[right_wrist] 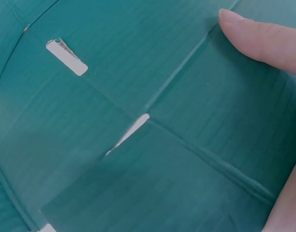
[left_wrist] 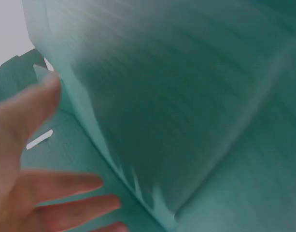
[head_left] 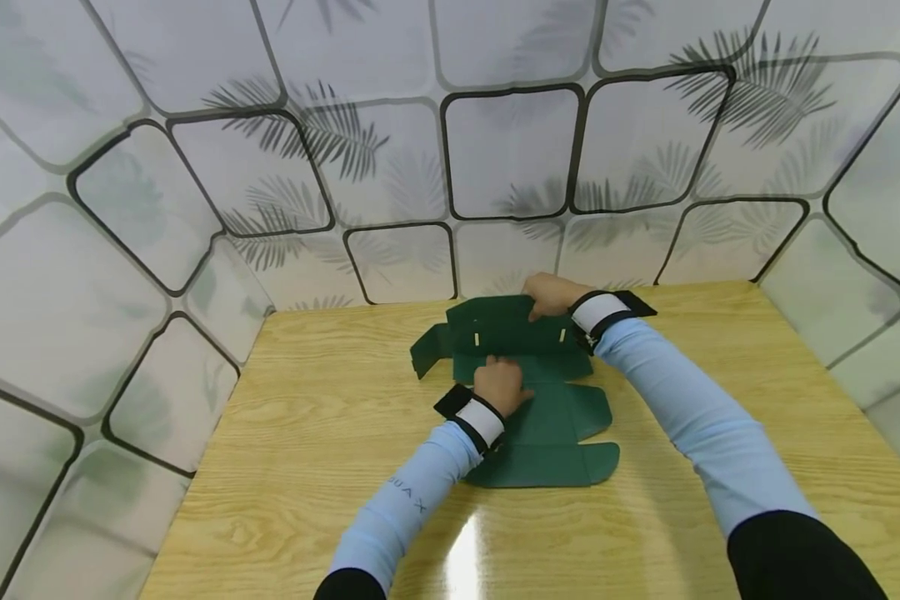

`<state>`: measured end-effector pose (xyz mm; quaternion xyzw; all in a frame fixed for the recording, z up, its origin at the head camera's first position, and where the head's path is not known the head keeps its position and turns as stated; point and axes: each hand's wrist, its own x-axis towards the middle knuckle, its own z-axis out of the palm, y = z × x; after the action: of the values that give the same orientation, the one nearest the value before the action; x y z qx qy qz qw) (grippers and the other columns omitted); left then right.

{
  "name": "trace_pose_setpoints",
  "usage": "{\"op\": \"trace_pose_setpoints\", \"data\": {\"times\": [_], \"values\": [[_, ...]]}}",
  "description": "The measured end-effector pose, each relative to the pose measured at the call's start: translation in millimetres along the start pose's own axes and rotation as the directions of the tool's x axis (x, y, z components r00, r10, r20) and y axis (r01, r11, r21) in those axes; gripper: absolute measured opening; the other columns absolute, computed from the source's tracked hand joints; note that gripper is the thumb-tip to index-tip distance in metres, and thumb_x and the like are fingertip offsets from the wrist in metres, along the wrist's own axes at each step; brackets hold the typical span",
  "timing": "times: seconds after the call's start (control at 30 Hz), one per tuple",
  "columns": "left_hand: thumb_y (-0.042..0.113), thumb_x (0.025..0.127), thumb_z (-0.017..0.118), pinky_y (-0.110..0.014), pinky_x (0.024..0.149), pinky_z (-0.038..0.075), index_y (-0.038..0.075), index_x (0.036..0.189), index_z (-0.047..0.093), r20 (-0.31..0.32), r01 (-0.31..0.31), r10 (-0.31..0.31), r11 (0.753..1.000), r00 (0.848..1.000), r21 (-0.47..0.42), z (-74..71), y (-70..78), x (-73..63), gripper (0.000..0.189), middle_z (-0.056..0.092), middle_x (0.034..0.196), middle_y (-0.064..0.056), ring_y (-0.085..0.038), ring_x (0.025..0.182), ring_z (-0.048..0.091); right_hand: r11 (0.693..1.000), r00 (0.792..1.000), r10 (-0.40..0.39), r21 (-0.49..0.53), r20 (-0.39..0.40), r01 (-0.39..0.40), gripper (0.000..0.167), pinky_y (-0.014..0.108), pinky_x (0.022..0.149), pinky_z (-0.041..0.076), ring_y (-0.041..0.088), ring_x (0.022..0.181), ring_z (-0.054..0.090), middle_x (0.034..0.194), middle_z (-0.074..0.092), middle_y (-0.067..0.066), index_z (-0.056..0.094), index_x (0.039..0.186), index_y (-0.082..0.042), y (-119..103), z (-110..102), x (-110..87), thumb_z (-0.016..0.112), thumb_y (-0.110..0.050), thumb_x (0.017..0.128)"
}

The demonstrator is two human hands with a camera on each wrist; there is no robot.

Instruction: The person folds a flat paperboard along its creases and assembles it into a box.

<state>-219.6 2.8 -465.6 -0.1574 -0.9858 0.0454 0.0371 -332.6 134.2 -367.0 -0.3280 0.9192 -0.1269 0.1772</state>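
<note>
A green cardboard box blank (head_left: 543,417), creased and partly folded, lies on the table. Its far panel (head_left: 487,333) stands raised and has two small slots. My right hand (head_left: 553,296) holds that panel near its upper right corner; the thumb (right_wrist: 263,43) lies on the inner face in the right wrist view, while the other fingers are mostly hidden. Over the left middle of the blank is my left hand (head_left: 499,385). In the left wrist view its fingers (left_wrist: 65,187) extend loosely beside a folded green panel (left_wrist: 172,96), thumb spread apart.
The wooden table (head_left: 330,433) extends around the cardboard. A side flap (head_left: 431,348) juts out left of the raised panel, and rounded tabs (head_left: 602,462) stick out on the right. Patterned curtain walls (head_left: 510,150) stand behind the table and at both sides.
</note>
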Motion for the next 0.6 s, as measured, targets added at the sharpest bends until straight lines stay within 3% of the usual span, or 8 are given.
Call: {"op": "trace_pose_setpoints", "data": {"times": [0.07,0.17,0.23,0.3,0.37,0.43,0.47,0.6], "values": [[0.049,0.086,0.069,-0.028,0.052,0.052,0.018,0.08,0.075,-0.206,-0.045,0.034,0.998,0.978,-0.053,-13.6,-6.4,-1.2,0.032,0.071,0.079,0.002,-0.013,0.073,0.065,1.0,1.0,-0.015,-0.01,-0.004,0.015,0.032,0.026,0.057,0.036,0.011,0.052,0.038,0.055,0.037,-0.004,0.051,0.06,-0.011,-0.3,-0.5,-0.3,0.071,-0.001,0.084],[0.038,0.089,0.068,-0.027,0.052,0.052,0.018,0.08,0.076,-0.477,-0.124,0.028,0.978,0.878,-0.169,-38.9,-19.8,3.5,0.023,0.072,0.076,0.003,-0.013,0.072,0.066,0.999,0.999,-0.033,-0.035,-0.014,0.033,0.01,0.033,0.064,0.048,0.022,0.063,0.057,0.066,0.06,0.009,0.066,0.074,-0.001,0.1,0.0,-1.6,0.071,0.0,0.083],[0.031,0.092,0.065,-0.029,0.066,0.055,0.016,0.094,0.075,-0.593,-0.16,-0.04,0.946,0.804,-0.28,-53.9,-33.6,12.2,0.019,0.073,0.089,0.001,-0.018,0.088,0.066,0.998,0.999,-0.032,-0.051,-0.027,0.03,0.009,0.039,0.074,0.052,0.029,0.079,0.064,0.085,0.069,0.017,0.07,0.09,0.005,0.0,0.6,-2.4,0.072,-0.001,0.082],[0.024,0.095,0.06,-0.034,0.083,0.053,0.011,0.105,0.073,-0.619,-0.162,-0.146,0.896,0.772,-0.414,-65.7,-50.3,23.2,0.02,0.072,0.105,-0.005,-0.025,0.103,0.061,0.999,0.999,-0.01,-0.053,-0.036,0.008,0.011,0.039,0.074,0.05,0.03,0.079,0.061,0.083,0.064,0.018,0.065,0.087,0.007,-0.5,1.0,-3.4,0.072,-0.001,0.083],[0.016,0.099,0.053,-0.042,0.098,0.045,0.006,0.114,0.068,-0.561,-0.119,-0.248,0.836,0.79,-0.536,-69.8,-69.2,33.9,0.024,0.066,0.118,-0.012,-0.031,0.115,0.055,0.999,0.999,0.01,-0.053,-0.044,-0.013,0.018,0.034,0.068,0.042,0.024,0.07,0.052,0.071,0.052,0.01,0.056,0.075,0.002,-1.5,1.5,-4.6,0.072,-0.002,0.083],[0.009,0.1,0.046,-0.045,0.106,0.037,0.005,0.12,0.065,-0.448,-0.039,-0.303,0.792,0.841,-0.609,-68.0,-89.7,42.3,0.027,0.062,0.127,-0.015,-0.034,0.124,0.05,0.998,0.999,0.018,-0.051,-0.046,-0.02,0.036,0.03,0.063,0.033,0.018,0.062,0.038,0.064,0.033,0.001,0.041,0.065,-0.007,-2.7,2.0,-5.9,0.072,-0.002,0.083],[0.007,0.1,0.045,-0.045,0.109,0.035,0.006,0.121,0.065,-0.401,0.003,-0.308,0.797,0.863,-0.604,-64.7,-100.2,44.6,0.029,0.061,0.129,-0.015,-0.033,0.126,0.049,0.999,0.999,0.023,-0.048,-0.043,-0.025,0.045,0.031,0.061,0.028,0.016,0.06,0.03,0.064,0.024,-0.002,0.033,0.063,-0.013,-3.2,2.2,-6.4,0.072,-0.002,0.084],[0.014,0.1,0.049,-0.041,0.118,0.02,0.016,0.128,0.063,-0.25,0.068,-0.229,0.85,0.941,-0.523,-2.5,-150.1,73.6,0.032,0.057,0.137,-0.009,-0.023,0.137,0.043,0.998,0.999,0.007,-0.067,-0.044,-0.01,0.048,0.029,0.061,0.026,0.013,0.06,0.028,0.064,0.022,-0.004,0.031,0.063,-0.016,-3.3,4.2,-7.1,0.072,-0.003,0.083]]}}
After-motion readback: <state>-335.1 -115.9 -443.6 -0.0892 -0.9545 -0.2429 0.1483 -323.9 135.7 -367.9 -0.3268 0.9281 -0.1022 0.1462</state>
